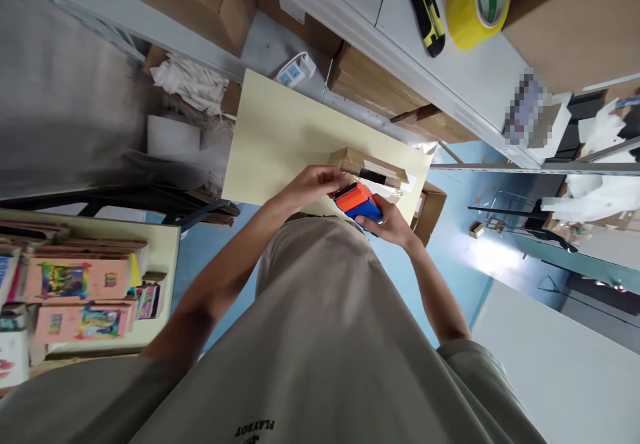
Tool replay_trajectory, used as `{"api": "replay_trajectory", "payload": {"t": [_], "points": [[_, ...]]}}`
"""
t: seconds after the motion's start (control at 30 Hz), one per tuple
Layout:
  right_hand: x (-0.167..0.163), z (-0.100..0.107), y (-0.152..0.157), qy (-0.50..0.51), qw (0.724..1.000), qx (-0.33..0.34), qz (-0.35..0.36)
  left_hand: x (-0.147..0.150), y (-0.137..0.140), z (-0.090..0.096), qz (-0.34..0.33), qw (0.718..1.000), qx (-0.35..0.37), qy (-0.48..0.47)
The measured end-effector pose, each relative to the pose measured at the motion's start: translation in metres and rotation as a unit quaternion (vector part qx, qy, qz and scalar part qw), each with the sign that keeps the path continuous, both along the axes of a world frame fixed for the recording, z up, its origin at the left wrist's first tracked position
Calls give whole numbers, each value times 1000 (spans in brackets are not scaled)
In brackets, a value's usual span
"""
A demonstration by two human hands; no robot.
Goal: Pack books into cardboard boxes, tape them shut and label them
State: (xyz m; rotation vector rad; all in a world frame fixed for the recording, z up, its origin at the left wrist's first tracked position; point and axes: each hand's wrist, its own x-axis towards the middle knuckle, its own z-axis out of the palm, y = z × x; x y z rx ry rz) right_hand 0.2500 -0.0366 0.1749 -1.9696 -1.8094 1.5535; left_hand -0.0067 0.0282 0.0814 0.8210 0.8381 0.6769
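My right hand (pixel 393 224) is wrapped round the blue body of an orange-and-blue packing tape dispenser (pixel 356 197), held just in front of my shirt at the table's near edge. At the dispenser's left end, the fingers of my left hand (pixel 323 183) are pinched together. What they hold, if anything, is too small to make out. Just beyond both hands, a small cardboard box (pixel 369 164) with shiny tape and a dark strip on its side lies on the pale yellow table (pixel 280 121).
Above the table runs a grey shelf (pixel 360 4) bearing a yellow-and-black utility knife (pixel 424 11) and a yellow tape roll (pixel 477 4). A white power strip (pixel 295 69) lies behind the table. Stacked packages (pixel 80 277) fill a left-hand table; an open carton (pixel 431 212) stands at right.
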Motion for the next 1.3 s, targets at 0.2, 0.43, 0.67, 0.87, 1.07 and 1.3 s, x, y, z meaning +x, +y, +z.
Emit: {"api": "replay_trajectory", "payload": {"t": [0.2,0.43,0.67,0.87,1.07,1.3], "points": [[-8,14,13,-85,996,-16,32,16,-11,-29,81,996,-16,20],[-13,52,57,-191,969,-119,99,33,-28,-49,199,976,-19,86],[-17,122,110,-247,944,-194,106,28,-14,-113,270,954,-82,99],[-52,109,137,-298,927,-146,176,63,-20,-142,286,944,-151,65],[-62,99,148,-339,908,-131,209,79,-15,-155,284,946,-129,82],[-52,84,146,-331,916,-109,199,91,-15,-163,283,943,-113,137]]}}
